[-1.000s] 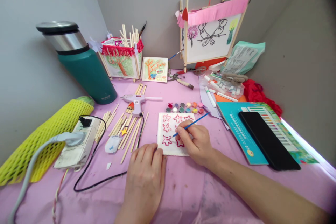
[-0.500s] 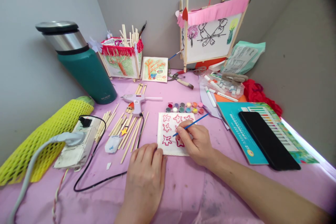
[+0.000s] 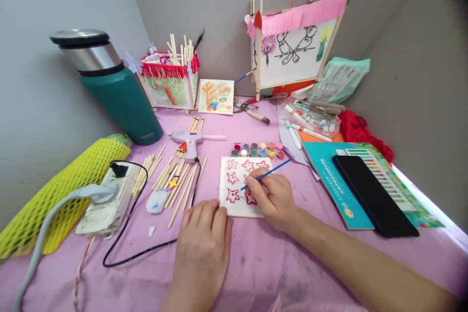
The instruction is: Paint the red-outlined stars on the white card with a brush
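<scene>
A white square sheet with several red star outlines lies on the purple cloth. My right hand rests over its right part, fingers pinched round a blue paintbrush. The brush tip is near the lower-left star. My left hand lies palm down at the sheet's lower-left corner, its fingers close together; what is under them is hidden. Small paint pots of several colours stand in two rows just behind the sheet.
Left are a glue gun, wooden sticks, a power strip with cables and a tilted green bottle. Right, a black phone lies on a blue pad. Behind stand a decorated box and a frame.
</scene>
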`<state>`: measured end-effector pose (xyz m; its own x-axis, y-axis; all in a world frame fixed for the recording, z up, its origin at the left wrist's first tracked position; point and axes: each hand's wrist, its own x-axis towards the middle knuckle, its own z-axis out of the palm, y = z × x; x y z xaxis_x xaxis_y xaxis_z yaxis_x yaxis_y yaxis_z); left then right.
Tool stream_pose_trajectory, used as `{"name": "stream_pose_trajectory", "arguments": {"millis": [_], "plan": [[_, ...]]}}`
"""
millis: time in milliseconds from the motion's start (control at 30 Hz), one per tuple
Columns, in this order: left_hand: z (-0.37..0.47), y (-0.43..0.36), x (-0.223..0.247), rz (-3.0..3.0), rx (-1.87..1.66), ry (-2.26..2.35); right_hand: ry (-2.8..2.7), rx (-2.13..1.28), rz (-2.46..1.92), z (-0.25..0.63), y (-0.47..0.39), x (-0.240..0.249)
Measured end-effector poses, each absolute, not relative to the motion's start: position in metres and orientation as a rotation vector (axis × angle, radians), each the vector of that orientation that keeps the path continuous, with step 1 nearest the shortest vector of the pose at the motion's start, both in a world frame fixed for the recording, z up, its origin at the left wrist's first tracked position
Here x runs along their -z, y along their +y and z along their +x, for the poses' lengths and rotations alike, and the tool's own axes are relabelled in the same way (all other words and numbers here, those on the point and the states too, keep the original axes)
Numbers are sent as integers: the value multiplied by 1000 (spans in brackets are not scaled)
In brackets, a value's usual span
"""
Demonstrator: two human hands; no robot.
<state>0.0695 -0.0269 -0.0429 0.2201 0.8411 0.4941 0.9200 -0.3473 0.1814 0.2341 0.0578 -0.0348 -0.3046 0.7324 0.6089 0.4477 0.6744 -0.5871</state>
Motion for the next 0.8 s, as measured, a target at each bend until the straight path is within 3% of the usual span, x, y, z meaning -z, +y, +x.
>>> {"name": "stream_pose_trajectory", "arguments": {"millis": [800], "plan": [[70, -27, 42, -2322, 802, -1698, -1957, -382, -913, 233, 57, 32]]}}
